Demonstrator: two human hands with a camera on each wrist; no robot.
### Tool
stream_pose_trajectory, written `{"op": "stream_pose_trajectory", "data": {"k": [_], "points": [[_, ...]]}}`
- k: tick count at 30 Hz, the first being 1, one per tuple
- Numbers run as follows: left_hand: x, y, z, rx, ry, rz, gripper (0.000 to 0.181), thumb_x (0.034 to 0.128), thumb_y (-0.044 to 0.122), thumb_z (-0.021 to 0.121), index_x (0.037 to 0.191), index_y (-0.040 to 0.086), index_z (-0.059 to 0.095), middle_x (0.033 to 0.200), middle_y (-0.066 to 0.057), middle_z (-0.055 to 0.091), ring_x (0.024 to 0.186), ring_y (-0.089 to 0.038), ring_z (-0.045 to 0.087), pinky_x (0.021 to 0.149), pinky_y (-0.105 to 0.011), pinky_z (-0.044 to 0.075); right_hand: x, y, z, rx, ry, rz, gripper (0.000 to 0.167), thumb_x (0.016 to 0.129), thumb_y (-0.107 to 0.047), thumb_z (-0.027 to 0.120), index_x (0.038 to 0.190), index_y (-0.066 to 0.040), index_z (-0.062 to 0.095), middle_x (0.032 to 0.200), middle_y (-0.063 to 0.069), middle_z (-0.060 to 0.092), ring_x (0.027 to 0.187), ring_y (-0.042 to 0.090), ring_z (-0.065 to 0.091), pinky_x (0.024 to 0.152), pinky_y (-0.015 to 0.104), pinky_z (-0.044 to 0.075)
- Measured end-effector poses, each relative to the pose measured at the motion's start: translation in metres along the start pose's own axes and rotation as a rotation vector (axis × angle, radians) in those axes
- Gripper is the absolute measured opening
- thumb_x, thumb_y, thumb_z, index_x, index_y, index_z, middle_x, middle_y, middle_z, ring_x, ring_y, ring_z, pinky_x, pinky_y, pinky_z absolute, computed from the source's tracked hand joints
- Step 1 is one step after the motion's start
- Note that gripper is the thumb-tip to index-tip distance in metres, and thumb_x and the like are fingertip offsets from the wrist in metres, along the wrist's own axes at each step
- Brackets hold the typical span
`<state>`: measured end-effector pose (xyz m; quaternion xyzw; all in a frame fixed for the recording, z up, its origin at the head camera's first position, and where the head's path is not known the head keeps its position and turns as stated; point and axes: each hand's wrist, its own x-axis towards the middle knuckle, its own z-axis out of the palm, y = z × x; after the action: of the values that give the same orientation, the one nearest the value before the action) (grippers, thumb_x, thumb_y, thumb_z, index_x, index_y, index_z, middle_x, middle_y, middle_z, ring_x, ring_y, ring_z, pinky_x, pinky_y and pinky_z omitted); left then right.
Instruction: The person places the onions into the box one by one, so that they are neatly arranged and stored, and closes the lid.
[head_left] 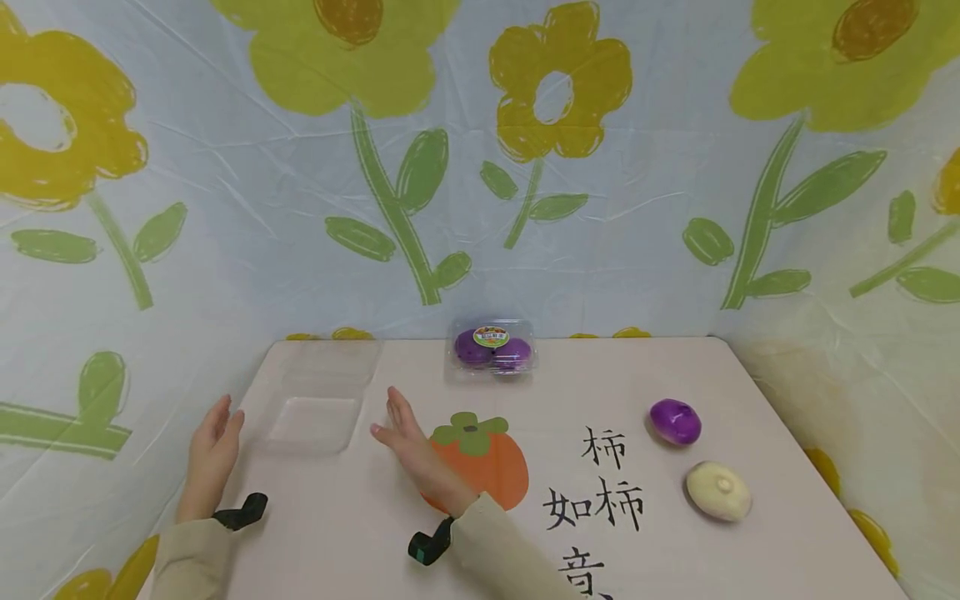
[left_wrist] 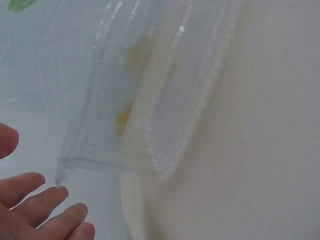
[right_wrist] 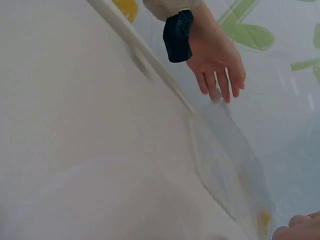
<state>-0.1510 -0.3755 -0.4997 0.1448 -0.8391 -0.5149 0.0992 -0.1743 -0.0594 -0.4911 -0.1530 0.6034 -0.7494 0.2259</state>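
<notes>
Clear plastic box [head_left: 313,421], its lid [head_left: 333,362] folded back toward the rear edge, lies at the far left of the pale table [head_left: 322,517], between the two hands. The left hand [head_left: 212,454] is at the box's left, fingers extended and a little spread, with nothing in its grasp. In the left wrist view a corner of the box reaches the fingertips [left_wrist: 59,192]; the plastic is so transparent that I cannot tell for sure whether they touch it. The right hand [head_left: 416,450] is to the right of the box, apart from it, fingers straight and thumb held away, grasping nothing. It hovers by the printed persimmon [head_left: 491,471], partly covering it. Each wrist bears a small black device, and both sleeves are beige. At the rear edge, near the middle, a closed box [head_left: 529,343] with a bright label [head_left: 491,337] holds two purple vegetables [head_left: 472,348]. On the right side, past the black characters [head_left: 620,504], a single purple vegetable [head_left: 676,422] lies just behind a cream one [head_left: 718,492]
</notes>
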Motion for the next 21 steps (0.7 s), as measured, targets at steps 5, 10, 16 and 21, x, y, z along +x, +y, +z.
{"op": "stream_pose_trajectory", "data": {"k": [5, 10, 16, 21], "points": [[-0.004, -0.018, 0.005, -0.097, 0.029, -0.09, 0.067, 0.1069, 0.04, 0.036, 0.158, 0.002, 0.015, 0.162, -0.019, 0.02, 0.147, -0.024, 0.025, 0.111, -0.013, 0.028, 0.004, 0.02, 0.021, 0.006, -0.028, 0.076, 0.08, 0.1, -0.03, 0.057, 0.16, -0.015, 0.007, 0.166, 0.006, 0.005, 0.153, 0.024, 0.003, 0.122, 0.051, 0.005], [-0.005, -0.026, 0.013, -0.312, 0.039, -0.177, 0.072, 0.1051, 0.044, 0.04, 0.158, 0.004, 0.014, 0.163, -0.011, 0.021, 0.144, -0.007, 0.027, 0.11, -0.012, 0.03, 0.006, 0.031, 0.036, 0.049, -0.056, 0.103, 0.08, 0.099, -0.022, 0.056, 0.159, -0.007, 0.006, 0.166, 0.01, 0.004, 0.152, 0.027, 0.004, 0.123, 0.048, 0.005], [-0.005, -0.029, 0.02, -0.618, 0.042, -0.217, 0.074, 0.1035, 0.036, 0.049, 0.158, 0.002, 0.012, 0.164, -0.009, 0.018, 0.147, -0.01, 0.026, 0.113, -0.019, 0.029, 0.006, 0.036, 0.043, 0.047, -0.096, 0.117, 0.076, 0.1, -0.02, 0.054, 0.159, -0.007, 0.008, 0.166, 0.007, 0.007, 0.152, 0.025, 0.006, 0.123, 0.047, 0.007], [-0.006, -0.033, 0.023, -0.674, 0.025, -0.176, 0.073, 0.1012, 0.03, 0.056, 0.155, -0.003, 0.02, 0.153, 0.002, 0.043, 0.132, 0.001, 0.045, 0.103, -0.013, 0.039, 0.006, 0.038, 0.042, 0.022, -0.121, 0.122, 0.076, 0.1, -0.023, 0.054, 0.159, -0.007, 0.009, 0.166, 0.006, 0.008, 0.152, 0.024, 0.007, 0.123, 0.046, 0.008]]}}
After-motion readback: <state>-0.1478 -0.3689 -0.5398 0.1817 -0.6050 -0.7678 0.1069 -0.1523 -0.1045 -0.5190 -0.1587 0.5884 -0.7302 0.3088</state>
